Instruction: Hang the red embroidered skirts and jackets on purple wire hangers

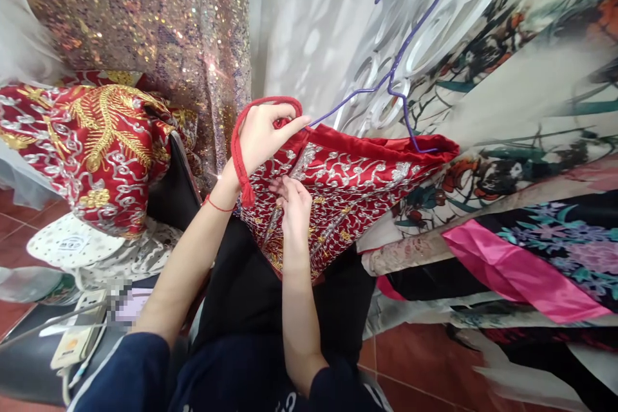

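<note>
Now | skirt centre-frame, waistband extending rightward from left fingers | left hand pinching its left end, nearer hanger | right hand half-curled below, grip unclear

A cloth full of shiny dots hung at the back on the left, next to a pale wall of cloth. Near it sat a red cloth with gold and silver swirls. Just below was a white hat with little spots. A plug strip lay on a black seat. On the right were a big flowery cloth and a bright pink band. The floor had red-brown tiles.
</note>
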### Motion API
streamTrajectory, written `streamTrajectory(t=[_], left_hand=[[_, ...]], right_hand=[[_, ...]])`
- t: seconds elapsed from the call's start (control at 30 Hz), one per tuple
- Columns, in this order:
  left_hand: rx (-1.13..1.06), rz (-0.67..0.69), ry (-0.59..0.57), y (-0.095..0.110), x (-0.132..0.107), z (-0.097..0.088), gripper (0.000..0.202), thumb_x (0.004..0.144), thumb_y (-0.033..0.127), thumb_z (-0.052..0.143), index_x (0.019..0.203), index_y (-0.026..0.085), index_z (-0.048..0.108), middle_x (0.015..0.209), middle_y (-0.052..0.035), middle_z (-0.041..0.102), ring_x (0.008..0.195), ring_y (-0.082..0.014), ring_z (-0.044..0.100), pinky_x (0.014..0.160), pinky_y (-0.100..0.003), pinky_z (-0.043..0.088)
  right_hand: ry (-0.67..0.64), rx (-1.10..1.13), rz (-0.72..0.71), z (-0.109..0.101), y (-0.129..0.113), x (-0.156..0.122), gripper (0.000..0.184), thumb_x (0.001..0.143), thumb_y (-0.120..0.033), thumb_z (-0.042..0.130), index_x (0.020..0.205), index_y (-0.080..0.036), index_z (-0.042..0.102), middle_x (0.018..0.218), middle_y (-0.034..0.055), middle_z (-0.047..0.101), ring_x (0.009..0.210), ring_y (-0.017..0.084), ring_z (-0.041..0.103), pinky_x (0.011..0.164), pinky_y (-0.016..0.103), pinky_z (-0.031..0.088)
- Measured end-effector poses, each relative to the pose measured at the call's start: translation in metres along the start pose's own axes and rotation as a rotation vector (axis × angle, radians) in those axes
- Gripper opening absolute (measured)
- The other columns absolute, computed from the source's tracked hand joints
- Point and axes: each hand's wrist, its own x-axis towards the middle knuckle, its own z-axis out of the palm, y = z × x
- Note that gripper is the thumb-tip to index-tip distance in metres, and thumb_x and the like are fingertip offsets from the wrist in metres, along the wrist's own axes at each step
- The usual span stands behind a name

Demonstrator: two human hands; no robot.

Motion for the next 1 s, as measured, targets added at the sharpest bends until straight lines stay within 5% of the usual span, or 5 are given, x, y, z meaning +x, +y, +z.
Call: streamTrajectory(t=[0.23,0.4,0.57,1.0], left_hand=[[-0.034,-0.015,-0.014,-0.004,0.0,0.004,0.044,0.091,0.048,0.056,0.059,0.02,0.045,0.058,0.003,0.038,0.059,-0.0118,0.034,0.061,-0.03,0.035],[-0.047,-0.014,-0.012,-0.008,0.002,0.003,0.043,0.092,0.044,0.057,0.058,0.02,0.045,0.059,0.0028,0.039,0.059,-0.0117,0.033,0.06,-0.03,0.034],[-0.011,0.013,0.0,-0.007,0.002,0.002,0.044,0.092,0.046,0.057,0.058,0.02,0.048,0.058,0.0024,0.04,0.058,-0.0117,0.035,0.06,-0.029,0.037],[-0.019,-0.006,0.001,-0.005,0.001,0.002,0.045,0.09,0.053,0.054,0.06,0.021,0.045,0.058,0.0019,0.039,0.058,-0.0128,0.033,0.058,-0.03,0.033]], right_hand=[[0.086,0.023,-0.108,0.008,0.004,0.003,0.021,0.07,-0.039,0.071,0.071,-0.019,0.063,0.086,0.0065,0.075,0.094,0.021,0.073,0.067,0.025,0.052],[0.011,-0.118,-0.164,-0.005,-0.004,-0.004,0.024,0.074,-0.043,0.072,0.08,-0.02,0.069,0.087,0.0041,0.076,0.087,0.018,0.072,0.07,0.027,0.056],[-0.086,-0.305,-0.177,-0.011,-0.021,-0.016,0.025,0.081,-0.044,0.066,0.077,-0.019,0.067,0.06,-0.0009,0.068,0.056,0.014,0.064,0.06,0.027,0.053],[-0.11,-0.381,-0.247,-0.013,-0.031,-0.002,0.02,0.078,-0.04,0.067,0.072,-0.021,0.067,0.077,0.0017,0.074,0.076,0.018,0.069,0.073,0.03,0.055]])
